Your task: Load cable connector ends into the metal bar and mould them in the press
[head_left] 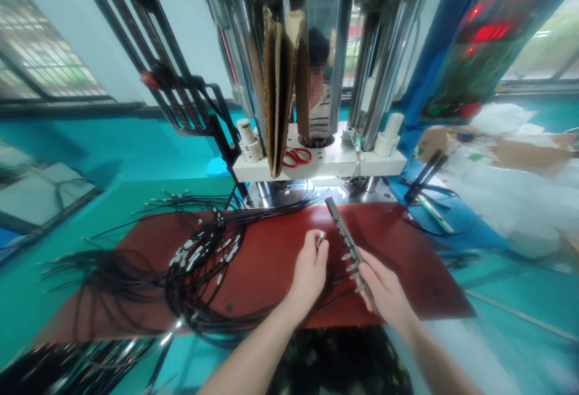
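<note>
Over the red-brown board, my left hand pinches a small metallic connector between thumb and fingertips. My right hand is closed around the lower end of a long, narrow metal bar, held at a slant just right of my left hand. Several small connector pieces stick out from the bar's left side near my right fingers. Thin black cables run beneath both hands. A coiled bundle of black cables with whitish ends and sleeves lies on the board to the left.
A press machine stands behind the board, with cardboard and red-handled scissors on it. More cables lie lower left. Tools and plastic bags are at the right, below a control panel.
</note>
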A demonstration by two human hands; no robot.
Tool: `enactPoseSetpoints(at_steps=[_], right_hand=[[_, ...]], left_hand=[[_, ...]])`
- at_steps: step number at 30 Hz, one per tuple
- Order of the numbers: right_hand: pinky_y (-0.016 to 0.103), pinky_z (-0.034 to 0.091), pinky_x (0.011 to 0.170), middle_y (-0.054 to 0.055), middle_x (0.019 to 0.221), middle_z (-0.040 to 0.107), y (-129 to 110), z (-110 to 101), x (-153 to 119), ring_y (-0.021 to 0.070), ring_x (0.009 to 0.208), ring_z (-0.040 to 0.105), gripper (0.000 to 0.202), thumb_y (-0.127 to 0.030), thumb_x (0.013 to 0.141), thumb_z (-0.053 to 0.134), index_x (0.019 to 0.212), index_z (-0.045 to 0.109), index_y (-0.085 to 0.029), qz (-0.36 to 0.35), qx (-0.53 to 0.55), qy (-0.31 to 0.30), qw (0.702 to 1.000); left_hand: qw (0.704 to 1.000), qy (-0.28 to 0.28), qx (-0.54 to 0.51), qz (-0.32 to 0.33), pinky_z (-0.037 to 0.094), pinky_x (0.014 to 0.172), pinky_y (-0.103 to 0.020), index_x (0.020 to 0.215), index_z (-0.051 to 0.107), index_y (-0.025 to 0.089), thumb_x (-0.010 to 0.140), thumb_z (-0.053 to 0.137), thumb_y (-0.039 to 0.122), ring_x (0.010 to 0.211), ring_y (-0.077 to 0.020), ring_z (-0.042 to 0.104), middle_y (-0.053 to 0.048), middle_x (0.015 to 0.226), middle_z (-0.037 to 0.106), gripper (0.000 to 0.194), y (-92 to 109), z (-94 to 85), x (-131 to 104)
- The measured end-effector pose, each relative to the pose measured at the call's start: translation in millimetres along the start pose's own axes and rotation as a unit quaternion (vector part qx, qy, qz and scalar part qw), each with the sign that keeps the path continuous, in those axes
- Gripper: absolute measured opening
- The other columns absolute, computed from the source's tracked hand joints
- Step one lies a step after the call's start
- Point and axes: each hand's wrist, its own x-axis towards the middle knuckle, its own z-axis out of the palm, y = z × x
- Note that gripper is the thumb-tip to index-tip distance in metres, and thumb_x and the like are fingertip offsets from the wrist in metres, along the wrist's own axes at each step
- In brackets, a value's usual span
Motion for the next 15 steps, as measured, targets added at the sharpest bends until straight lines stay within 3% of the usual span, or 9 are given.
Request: enactPoseSetpoints(at_steps=[2, 7, 15], right_hand=[[0.018, 0.036, 0.034, -0.004, 0.055, 0.052, 0.3, -1.4, -0.6, 0.0061, 0.035, 0.042, 0.049, -0.046, 0.086, 0.042, 0.125, 0.043, -0.017, -0.003, -0.003, -0.015, 1.0], [0.018, 0.036, 0.035, -0.004, 0.054, 0.051, 1.9, -5.1, -1.4, 0.0057, 0.036, 0.04, 0.048, -0.045, 0.087, 0.041, 0.126, 0.042, -0.018, -0.006, -0.008, -0.066, 0.998], [0.019, 0.036, 0.035, -0.003, 0.054, 0.051, 3.7, -6.1, 0.5, 0.0066, 0.037, 0.041, 0.05, -0.046, 0.086, 0.041, 0.127, 0.042, -0.017, -0.004, -0.024, -0.076, 0.997]], left_hand=[[1.0, -0.002, -0.012, -0.029, 0.034, 0.057, -0.021, 0.083, 0.045, 0.02, 0.081, 0.044, 0.033, 0.057, -0.0088, 0.041, 0.005, 0.064, 0.044, 0.014, -1.4, 2.3, 1.5], [0.974, -0.157, -0.075, -0.142, 0.02, 0.041, -0.02, 0.064, 0.046, 0.017, 0.074, 0.052, 0.037, 0.04, -0.0052, 0.028, 0.005, 0.049, 0.042, 0.024, 6.9, -0.8, 10.6], [0.971, -0.134, -0.103, -0.167, 0.016, 0.038, -0.019, 0.06, 0.051, 0.015, 0.067, 0.059, 0.041, 0.037, -0.0035, 0.026, 0.006, 0.044, 0.038, 0.028, 8.9, -3.6, 12.5]])
